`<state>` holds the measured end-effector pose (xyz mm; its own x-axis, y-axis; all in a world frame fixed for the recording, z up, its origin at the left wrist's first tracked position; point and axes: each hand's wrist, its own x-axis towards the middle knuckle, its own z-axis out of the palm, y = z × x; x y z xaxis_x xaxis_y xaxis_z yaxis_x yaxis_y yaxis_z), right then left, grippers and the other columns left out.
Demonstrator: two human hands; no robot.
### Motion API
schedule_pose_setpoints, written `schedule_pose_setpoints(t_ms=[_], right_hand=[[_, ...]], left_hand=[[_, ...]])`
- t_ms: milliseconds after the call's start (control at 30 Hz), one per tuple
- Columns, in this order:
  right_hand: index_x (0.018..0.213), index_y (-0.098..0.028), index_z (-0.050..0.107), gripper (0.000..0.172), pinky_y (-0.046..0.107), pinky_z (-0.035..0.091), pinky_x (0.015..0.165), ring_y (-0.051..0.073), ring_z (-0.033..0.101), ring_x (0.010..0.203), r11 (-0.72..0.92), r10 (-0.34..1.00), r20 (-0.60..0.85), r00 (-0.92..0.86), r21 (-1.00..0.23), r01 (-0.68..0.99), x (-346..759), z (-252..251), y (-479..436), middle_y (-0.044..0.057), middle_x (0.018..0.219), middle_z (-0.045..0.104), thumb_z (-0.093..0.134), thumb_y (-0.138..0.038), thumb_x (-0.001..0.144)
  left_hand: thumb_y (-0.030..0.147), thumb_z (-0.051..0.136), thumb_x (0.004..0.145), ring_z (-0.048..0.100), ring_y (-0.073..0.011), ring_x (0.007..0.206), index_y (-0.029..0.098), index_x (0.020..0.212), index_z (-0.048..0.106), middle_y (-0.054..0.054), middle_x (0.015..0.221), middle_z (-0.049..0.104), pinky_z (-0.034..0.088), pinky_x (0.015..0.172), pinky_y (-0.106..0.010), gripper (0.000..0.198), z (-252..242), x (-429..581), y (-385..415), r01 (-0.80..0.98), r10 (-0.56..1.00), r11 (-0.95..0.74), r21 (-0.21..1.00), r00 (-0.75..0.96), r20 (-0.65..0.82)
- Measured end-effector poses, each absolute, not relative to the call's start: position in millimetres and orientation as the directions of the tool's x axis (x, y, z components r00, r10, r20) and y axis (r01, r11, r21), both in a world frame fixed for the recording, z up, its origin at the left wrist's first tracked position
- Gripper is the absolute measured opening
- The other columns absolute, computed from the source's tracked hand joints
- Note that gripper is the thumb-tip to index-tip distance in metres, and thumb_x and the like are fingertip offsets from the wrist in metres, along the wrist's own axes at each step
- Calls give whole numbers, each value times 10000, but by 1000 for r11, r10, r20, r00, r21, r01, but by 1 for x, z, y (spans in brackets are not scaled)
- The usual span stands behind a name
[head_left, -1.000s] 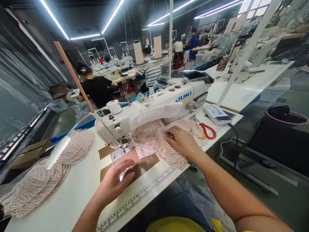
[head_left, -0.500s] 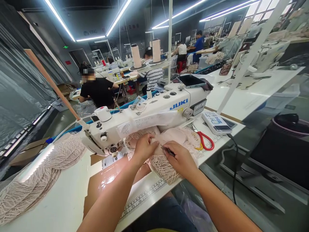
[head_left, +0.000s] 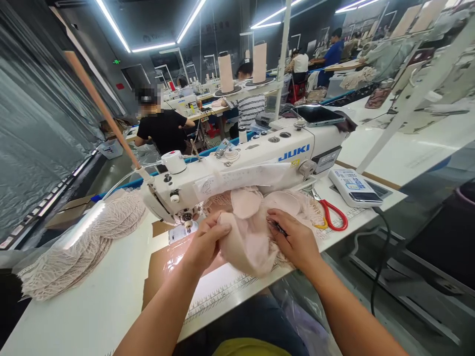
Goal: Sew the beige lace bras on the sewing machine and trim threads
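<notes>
Over the table's front edge, my left hand (head_left: 208, 240) pinches the left rim of a pale pink bra cup (head_left: 241, 249), whose hollow side faces up. My right hand (head_left: 293, 235) is closed around a small dark tool (head_left: 279, 227), its kind mostly hidden by the fingers, and rests against the right side of the same fabric. Behind the hands, more pale pink cups (head_left: 247, 203) and lace lie bunched under the arm of the white sewing machine (head_left: 241, 160). The machine's needle area (head_left: 188, 225) is left of my left hand, apart from it.
Red-handled scissors (head_left: 337, 216) lie right of the fabric, near a white control box (head_left: 354, 188). Layered lace pieces (head_left: 81, 252) are on the table at left. A phone (head_left: 317, 114) rests on the machine. Thread cones (head_left: 260, 64) stand behind, with co-workers (head_left: 161, 123) beyond.
The bra piece has been lifted and turned, so its smooth cup shows where lace lay before. My hands have moved apart. The camera view has swung slightly left.
</notes>
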<state>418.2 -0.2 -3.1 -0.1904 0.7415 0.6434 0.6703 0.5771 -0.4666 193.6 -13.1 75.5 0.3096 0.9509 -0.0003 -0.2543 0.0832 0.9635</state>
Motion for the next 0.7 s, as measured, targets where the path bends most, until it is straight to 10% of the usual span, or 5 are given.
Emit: schedule_pose_setpoints(t_ms=[200, 333, 533, 700], right_hand=[[1027, -182, 611, 205, 390, 502, 895, 241, 623, 1044, 555, 746, 634, -206, -418, 719, 422, -2, -6, 123, 1147, 645, 492, -237, 869], [991, -197, 619, 183, 443, 488, 883, 286, 620, 1015, 541, 725, 671, -155, -417, 730, 416, 10, -13, 146, 1098, 649, 504, -270, 868], [1051, -234, 618, 264, 374, 499, 690, 248, 631, 770, 585, 751, 646, -136, -556, 591, 377, 27, -37, 88, 858, 649, 514, -387, 863], [1052, -212, 629, 371, 301, 489, 634, 203, 618, 707, 603, 735, 352, -580, -731, 320, 300, 37, -49, 60, 775, 643, 363, -440, 929]], left_hand=[[537, 729, 548, 404, -86, 306, 155, 574, 570, -22, 423, 519, 240, 311, -197, 414, 46, 120, -96, -353, 900, 355, 866, 381, -214], [668, 676, 548, 336, -86, 252, 193, 502, 570, 1, 327, 439, 271, 287, -231, 489, 47, 65, -153, -298, 963, 249, 922, 175, -204], [440, 746, 658, 632, -163, 764, 295, 738, 688, 29, 873, 710, 537, 670, -275, 176, 79, 9, -190, -87, 764, -265, 960, -626, 155], [397, 717, 723, 584, -263, 1071, 153, 812, 733, -88, 1233, 616, 474, 851, -303, 260, 55, -7, -176, 94, 910, 90, 992, -412, -43]])
